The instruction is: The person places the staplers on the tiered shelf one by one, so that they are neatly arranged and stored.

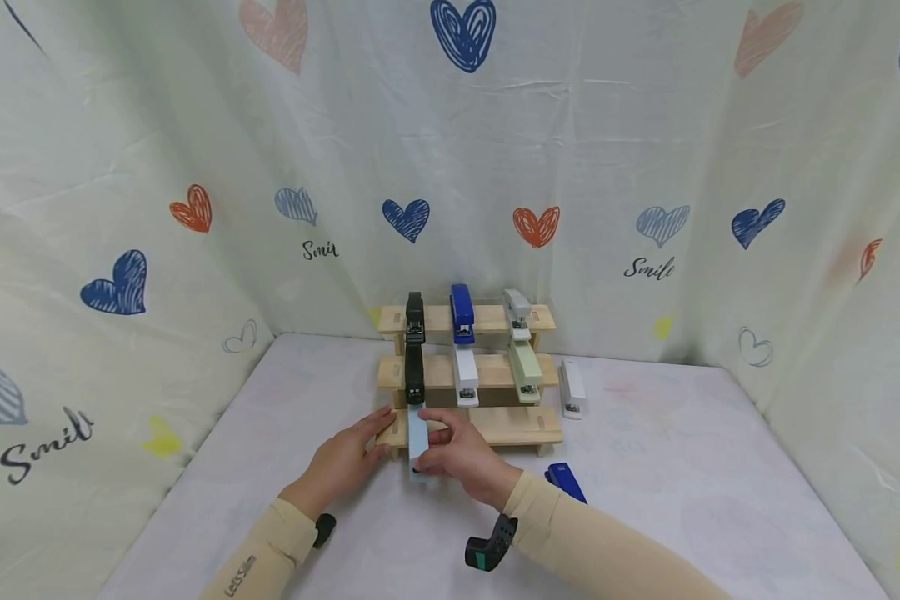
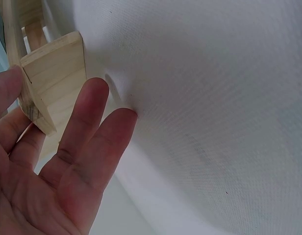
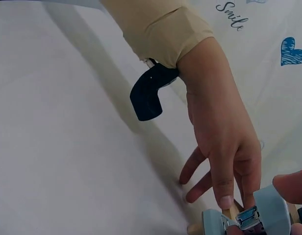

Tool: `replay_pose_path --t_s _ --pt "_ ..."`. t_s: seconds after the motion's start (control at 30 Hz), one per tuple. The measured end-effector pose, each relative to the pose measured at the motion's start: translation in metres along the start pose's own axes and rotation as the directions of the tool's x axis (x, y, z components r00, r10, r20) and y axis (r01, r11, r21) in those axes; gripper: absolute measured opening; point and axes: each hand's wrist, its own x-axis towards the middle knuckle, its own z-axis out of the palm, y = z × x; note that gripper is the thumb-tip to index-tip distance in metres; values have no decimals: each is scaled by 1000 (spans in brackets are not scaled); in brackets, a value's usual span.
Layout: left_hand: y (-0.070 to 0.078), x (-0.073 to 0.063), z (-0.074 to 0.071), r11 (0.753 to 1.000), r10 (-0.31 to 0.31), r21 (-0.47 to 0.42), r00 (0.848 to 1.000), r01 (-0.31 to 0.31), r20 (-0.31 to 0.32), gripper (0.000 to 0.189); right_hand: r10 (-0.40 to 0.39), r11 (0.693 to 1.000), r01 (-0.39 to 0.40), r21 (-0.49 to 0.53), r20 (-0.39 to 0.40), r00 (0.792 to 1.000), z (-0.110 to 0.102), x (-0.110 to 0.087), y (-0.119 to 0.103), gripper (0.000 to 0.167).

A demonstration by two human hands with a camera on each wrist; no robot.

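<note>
My right hand (image 1: pixel 465 454) holds a light blue stapler (image 1: pixel 417 435) between thumb and fingers. The stapler lies at the left of the bottom step on a three-step wooden rack (image 1: pixel 506 427), its near end jutting past the front edge. In the right wrist view, the near end of this light blue stapler (image 3: pixel 272 210) faces the camera. My left hand (image 1: pixel 345 458) grips the left end of the bottom step. The left wrist view shows its thumb on one side of the board (image 2: pixel 58 61) and fingers on the other, two of them extended.
Black staplers (image 1: pixel 415 375) stand on the left of the upper steps. A blue stapler (image 1: pixel 462 312), a white one (image 1: pixel 466 375), a grey one (image 1: pixel 517 312) and a pale green one (image 1: pixel 525 371) share those steps. On the table lie another white stapler (image 1: pixel 572 389) and a blue stapler (image 1: pixel 566 482).
</note>
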Motion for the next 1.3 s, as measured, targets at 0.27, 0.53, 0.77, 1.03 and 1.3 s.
replay_pose_path --t_s 0.27,0.53,0.77,1.03,1.3 --pt "0 -1 0 1000 -1 -7 1000 1 -3 52 -31 1000 31 6 -9 999 4 -1 2 69" --pt "1 -1 0 1000 12 -7 1000 -12 -13 53 -51 999 51 12 -21 999 5 0 3 69" --pt "1 -1 0 1000 6 -5 1000 -6 -18 52 -37 999 39 26 -49 998 6 4 3 68" --pt "2 0 0 1000 17 4 1000 -17 -21 52 -53 998 54 28 -39 998 5 7 3 70" --pt "3 -1 -1 1000 8 -6 1000 -9 -14 52 -64 998 64 21 -27 998 5 7 3 71"
